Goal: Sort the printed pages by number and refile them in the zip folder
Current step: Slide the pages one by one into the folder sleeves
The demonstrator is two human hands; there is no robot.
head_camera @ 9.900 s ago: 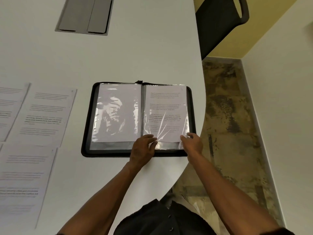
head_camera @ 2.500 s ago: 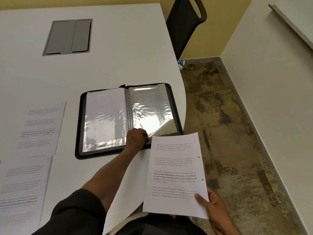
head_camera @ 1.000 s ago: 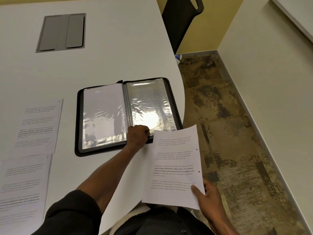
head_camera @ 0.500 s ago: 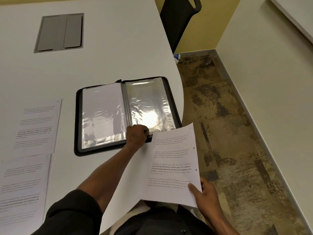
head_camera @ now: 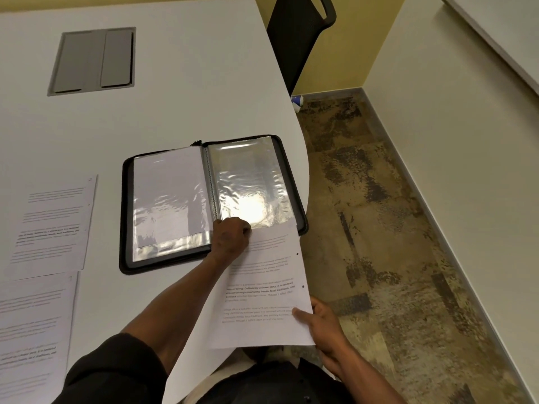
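One page (head_camera: 264,290) in right hand (head_camera: 323,328), long axis toward zip folder (head_camera: 211,199).

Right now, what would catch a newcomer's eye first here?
The open black zip folder near the white table's curved edge, its empty right sleeve glaring with light. The right hand holds a printed page toward it while the left hand grips the sleeve's bottom edge.

Glossy crinkled plastic sleeves (head_camera: 250,185); matt paper page (head_camera: 265,290); smooth matt white table (head_camera: 186,91).
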